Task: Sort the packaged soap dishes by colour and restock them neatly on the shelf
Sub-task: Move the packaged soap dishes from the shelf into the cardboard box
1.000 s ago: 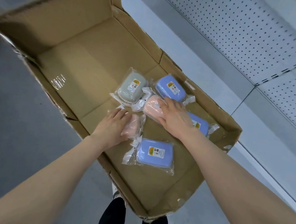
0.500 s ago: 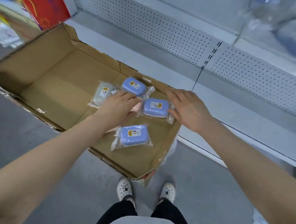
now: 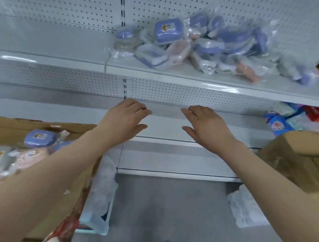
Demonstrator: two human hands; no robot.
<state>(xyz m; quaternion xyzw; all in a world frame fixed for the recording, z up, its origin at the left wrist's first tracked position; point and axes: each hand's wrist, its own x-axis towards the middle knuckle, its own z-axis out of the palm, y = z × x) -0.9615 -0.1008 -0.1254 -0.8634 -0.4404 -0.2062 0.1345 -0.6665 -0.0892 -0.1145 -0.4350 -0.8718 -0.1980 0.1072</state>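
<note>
Compared with the earlier frame, the view has swung up from the cardboard box (image 3: pixel 42 125) to the shelving, and both hands have left the box. The left hand (image 3: pixel 124 118) and right hand (image 3: pixel 206 126) are raised, spread wide and empty, in front of the pegboard back panel (image 3: pixel 175 95). The unsorted pile of packaged soap dishes (image 3: pixel 197 46) lies on the upper shelf (image 3: pixel 158 72), far above both hands. A blue soap dish (image 3: pixel 40 138), a pink one and a grey one sit in the box, near left.
</note>
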